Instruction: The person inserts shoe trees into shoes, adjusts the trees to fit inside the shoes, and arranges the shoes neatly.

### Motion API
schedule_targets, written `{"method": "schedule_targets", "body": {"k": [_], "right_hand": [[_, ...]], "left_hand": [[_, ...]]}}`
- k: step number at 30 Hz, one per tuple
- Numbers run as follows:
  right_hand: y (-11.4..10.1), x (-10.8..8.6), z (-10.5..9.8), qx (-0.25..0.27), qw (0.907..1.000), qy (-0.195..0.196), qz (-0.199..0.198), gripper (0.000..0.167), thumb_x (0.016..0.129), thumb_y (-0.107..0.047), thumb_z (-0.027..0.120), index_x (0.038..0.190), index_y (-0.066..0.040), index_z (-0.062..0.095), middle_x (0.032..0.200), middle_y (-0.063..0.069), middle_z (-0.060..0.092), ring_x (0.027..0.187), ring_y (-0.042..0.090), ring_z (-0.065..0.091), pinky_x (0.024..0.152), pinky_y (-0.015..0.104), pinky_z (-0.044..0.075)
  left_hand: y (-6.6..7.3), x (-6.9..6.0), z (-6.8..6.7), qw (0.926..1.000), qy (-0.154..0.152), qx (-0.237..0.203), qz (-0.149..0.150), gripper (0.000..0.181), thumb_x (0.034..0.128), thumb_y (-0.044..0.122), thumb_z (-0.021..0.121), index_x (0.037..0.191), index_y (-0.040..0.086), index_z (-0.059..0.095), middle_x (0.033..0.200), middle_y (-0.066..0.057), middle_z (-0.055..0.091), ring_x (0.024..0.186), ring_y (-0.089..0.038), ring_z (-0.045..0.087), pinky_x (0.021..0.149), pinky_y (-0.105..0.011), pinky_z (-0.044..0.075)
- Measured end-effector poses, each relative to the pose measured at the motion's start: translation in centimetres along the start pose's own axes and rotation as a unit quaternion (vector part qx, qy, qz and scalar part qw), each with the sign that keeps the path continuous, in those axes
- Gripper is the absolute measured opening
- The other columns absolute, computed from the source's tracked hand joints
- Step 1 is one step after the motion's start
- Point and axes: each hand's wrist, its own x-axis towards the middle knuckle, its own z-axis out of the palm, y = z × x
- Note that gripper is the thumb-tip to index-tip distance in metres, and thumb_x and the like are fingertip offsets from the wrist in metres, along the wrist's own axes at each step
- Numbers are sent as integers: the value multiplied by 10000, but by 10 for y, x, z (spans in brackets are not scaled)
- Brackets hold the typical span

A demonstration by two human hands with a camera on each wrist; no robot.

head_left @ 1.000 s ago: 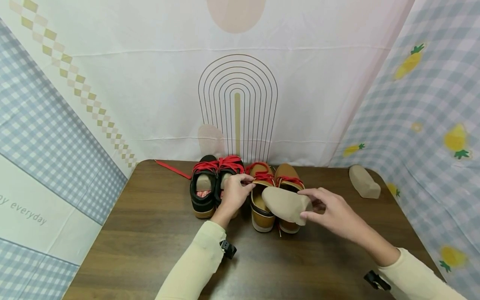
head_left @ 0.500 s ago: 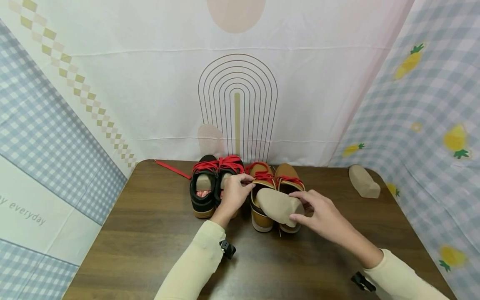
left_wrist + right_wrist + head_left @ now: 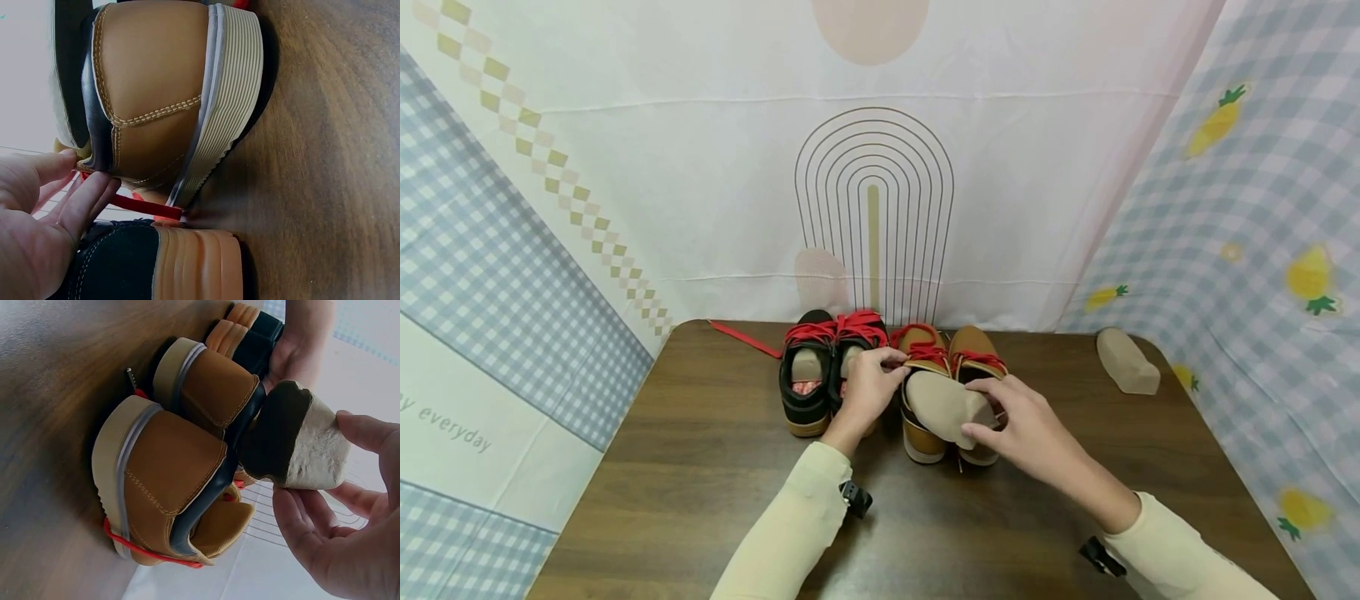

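Note:
A beige moulded shoe insert [image 3: 937,405] is pinched at its blunt heel end by my right hand [image 3: 1026,429]. Its rounded toe tilts down over the opening of the left tan shoe [image 3: 922,442]. In the right wrist view the hollow underside of the insert [image 3: 275,431] shows dark. My left hand [image 3: 868,387] pinches the edge of that shoe's opening between thumb and fingers, seen closely beside the brown leather [image 3: 153,62] in the left wrist view. The right tan shoe [image 3: 976,340] stands alongside, partly covered by the insert and right hand.
Two black shoes [image 3: 808,400] with red laces stand just left, with beige inserts inside; my left hand partly covers one. Another insert [image 3: 1127,363] lies at the table's back right. A red lace [image 3: 745,337] lies at the back left. A white cloth [image 3: 715,183] hangs behind the table.
My right hand has moved left with the insert, bringing its toe over the left tan shoe's opening. The left hand has stayed in place on the shoe.

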Motion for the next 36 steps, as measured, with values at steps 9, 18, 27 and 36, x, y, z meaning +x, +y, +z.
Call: {"method": "schedule_targets", "body": {"k": [9,18,27,36], "right_hand": [[-12,5,9,-657,9977,159,14,566,797,-402,891,1274,-178,684,1079,14,654,811,166,586,675,376,502],[-14,10,17,-834,9956,409,-108,543,782,-393,902,1220,-150,691,1075,51,660,832,208,629,684,433,541],[-16,18,18,-676,9972,317,-98,573,793,-394,894,1224,-82,680,1123,109,671,975,281,657,810,492,559],[-19,27,19,-790,9967,175,-32,566,819,-411,870,1227,-68,677,1142,150,680,1052,332,659,853,530,563]], "left_hand": [[-1,0,0,9999,101,75,61,109,914,105,775,1017,102,812,967,-55,792,841,-166,741,720,-304,591],[-1,-1,1,9998,149,87,137,109,910,109,784,1014,99,815,954,-51,794,822,-161,736,715,-301,589],[-2,-1,2,9997,149,177,123,93,918,115,779,1004,113,816,961,-52,793,820,-160,726,722,-317,589],[-1,-1,2,9992,216,244,223,71,913,104,782,976,100,813,927,-49,790,800,-146,717,695,-287,576]]}}
